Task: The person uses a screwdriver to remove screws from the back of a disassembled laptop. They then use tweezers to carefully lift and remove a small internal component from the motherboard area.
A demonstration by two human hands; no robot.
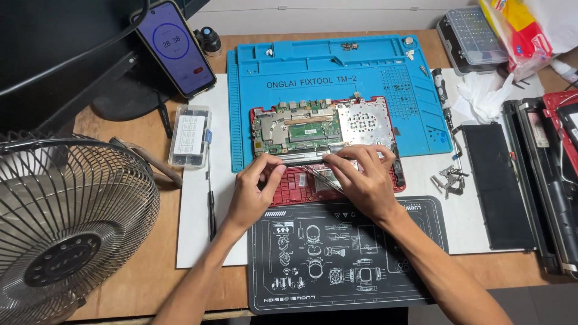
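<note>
Both hands on an opened red laptop base
Left hand (256, 192) pinches the silver strip (304, 157); right hand (361, 177) grips tweezers (322, 179), which could slip and scratch the motherboard (298, 129).

A wire-caged fan (72, 222) stands at the far left of the wooden desk (150, 265). Behind it a phone (175, 48) leans, a clear parts box (189, 136) just to the fan's right. Far across from the fan lies a black battery slab (497, 186).
</note>
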